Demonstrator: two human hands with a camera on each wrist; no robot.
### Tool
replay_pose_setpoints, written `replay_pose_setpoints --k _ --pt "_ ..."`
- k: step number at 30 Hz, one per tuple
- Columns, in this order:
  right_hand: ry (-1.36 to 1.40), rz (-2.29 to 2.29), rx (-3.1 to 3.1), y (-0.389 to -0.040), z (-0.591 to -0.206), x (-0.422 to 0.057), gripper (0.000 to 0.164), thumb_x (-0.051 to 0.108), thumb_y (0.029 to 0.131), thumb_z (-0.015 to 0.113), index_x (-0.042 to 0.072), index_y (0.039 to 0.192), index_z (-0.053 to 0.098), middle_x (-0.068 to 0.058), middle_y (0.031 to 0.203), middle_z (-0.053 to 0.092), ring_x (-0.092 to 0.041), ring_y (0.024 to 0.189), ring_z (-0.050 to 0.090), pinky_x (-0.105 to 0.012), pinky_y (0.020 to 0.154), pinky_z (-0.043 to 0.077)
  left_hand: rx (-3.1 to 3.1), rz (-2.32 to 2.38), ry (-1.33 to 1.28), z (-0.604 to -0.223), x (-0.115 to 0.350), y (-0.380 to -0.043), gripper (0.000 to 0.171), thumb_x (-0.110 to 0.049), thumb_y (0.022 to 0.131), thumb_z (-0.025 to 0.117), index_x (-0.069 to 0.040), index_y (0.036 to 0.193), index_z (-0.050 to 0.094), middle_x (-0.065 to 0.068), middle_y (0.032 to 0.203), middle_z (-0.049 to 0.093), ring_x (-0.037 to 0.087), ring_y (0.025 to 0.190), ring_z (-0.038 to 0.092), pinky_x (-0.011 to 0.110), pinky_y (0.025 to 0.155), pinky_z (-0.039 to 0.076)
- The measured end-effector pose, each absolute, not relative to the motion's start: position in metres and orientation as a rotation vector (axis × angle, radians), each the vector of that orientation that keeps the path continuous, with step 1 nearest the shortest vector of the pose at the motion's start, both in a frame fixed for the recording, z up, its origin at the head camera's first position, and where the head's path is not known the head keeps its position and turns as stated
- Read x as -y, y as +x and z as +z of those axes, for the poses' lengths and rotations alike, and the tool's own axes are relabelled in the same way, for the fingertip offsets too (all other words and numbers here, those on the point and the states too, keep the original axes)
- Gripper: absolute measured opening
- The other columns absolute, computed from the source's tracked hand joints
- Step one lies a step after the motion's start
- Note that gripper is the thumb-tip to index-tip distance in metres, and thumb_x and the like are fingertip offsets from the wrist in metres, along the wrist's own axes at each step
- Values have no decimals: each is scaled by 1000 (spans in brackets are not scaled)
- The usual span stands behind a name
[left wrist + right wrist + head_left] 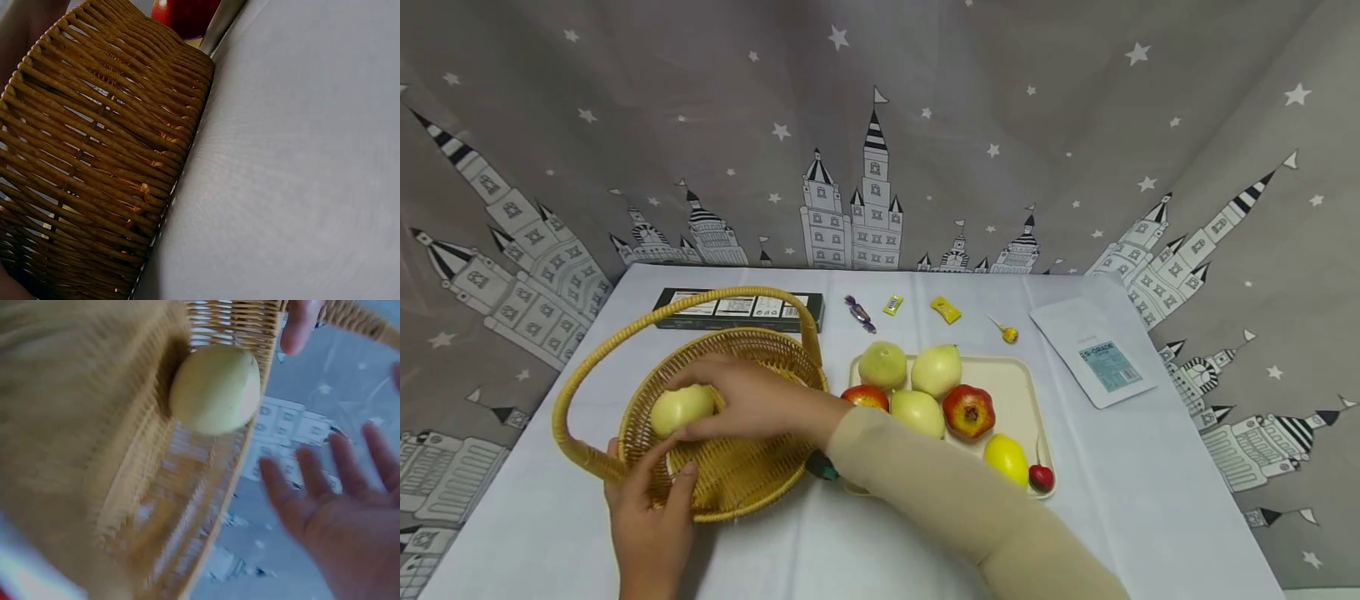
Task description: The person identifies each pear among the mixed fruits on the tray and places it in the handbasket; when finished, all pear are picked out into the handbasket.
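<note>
A round wicker basket [745,475] with a tall arched handle stands on the left of the table. Inside it, against the left wall, lies a pale yellow-green fruit [679,410], also plain in the right wrist view [215,390]. My left hand [651,529] grips the basket's near-left rim by the foot of the handle. Over the basket reaches my right hand [737,396], beside the fruit in the head view. The right wrist view shows that hand's fingers [350,469] spread and apart from the fruit. Woven basket side [94,144] fills the left wrist view's left half.
Right of the basket, a cream tray [1018,392] bears pale fruits, a pomegranate [968,412], a lemon [1006,458] and a cherry [1041,477]. Behind lie a dark box [745,308], wrapped candies [945,310] and a lollipop [1008,333]. A white pouch [1093,350] lies far right.
</note>
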State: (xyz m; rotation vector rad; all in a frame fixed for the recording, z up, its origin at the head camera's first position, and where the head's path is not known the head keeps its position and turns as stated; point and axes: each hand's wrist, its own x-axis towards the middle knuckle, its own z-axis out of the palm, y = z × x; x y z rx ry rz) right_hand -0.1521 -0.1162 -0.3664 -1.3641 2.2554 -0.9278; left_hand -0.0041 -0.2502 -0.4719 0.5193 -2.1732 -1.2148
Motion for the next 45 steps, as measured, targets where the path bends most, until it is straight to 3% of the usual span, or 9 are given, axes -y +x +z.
replay_pose_setpoints --k 6,11,15,19,24,30,37,45 --pt "-1514 -1182 -2095 -140 -364 15 45 33 90 69 18 130 56 11 130 53 2 119 45 -21 98 41 2158 -1251 643 -468 251 3 39 -12 88 71 -14 126 65 3 157 25 7 144 7 40 115 10" --pt "-1109 -1587 -2149 -147 -389 -66 36 15 89 71 8 122 59 -4 125 57 -23 117 53 -42 97 46 2154 -1293 725 -468 248 6 39 -16 90 69 -15 129 63 -3 160 11 7 144 3 40 116 8" --pt "-710 -1726 -2234 -146 -408 -116 37 12 90 70 4 123 56 -12 126 55 -35 115 56 -42 94 48 2152 -1302 738 -468 246 7 39 -16 91 67 -15 130 62 -3 160 9 7 144 1 40 116 7" --pt "-633 -1753 -2310 -132 -418 -150 36 11 90 69 5 123 56 -18 123 56 -37 112 57 -45 94 47 2140 -1316 729 -468 245 5 38 -15 91 67 -14 129 63 -2 160 9 7 144 2 39 116 7" --pt "-710 -1749 -2503 -118 -424 -173 38 3 87 70 6 123 57 -13 121 56 -30 114 53 -52 99 42 2130 -1305 695 -466 245 1 38 -13 90 68 -14 128 64 -2 159 17 6 144 5 37 116 8" --pt "-605 -1610 -2667 -106 -433 -187 40 11 85 74 13 122 58 -1 123 54 -19 117 49 -54 99 42 2142 -1297 697 -467 243 -1 38 -13 90 68 -14 127 64 -3 159 15 7 144 6 36 115 8" --pt "-499 -1537 -2679 -93 -452 -190 46 15 83 77 19 124 56 1 129 48 -27 121 48 -52 98 43 2158 -1306 702 -468 244 -3 37 -15 90 68 -16 127 64 -4 160 12 6 144 5 39 116 8" --pt "-509 -1556 -2753 -89 -454 -185 53 4 79 79 10 125 55 -8 132 46 -30 121 46 -55 98 42 2157 -1315 728 -471 242 -5 37 -15 90 68 -17 127 65 -6 160 10 7 144 4 39 116 8"
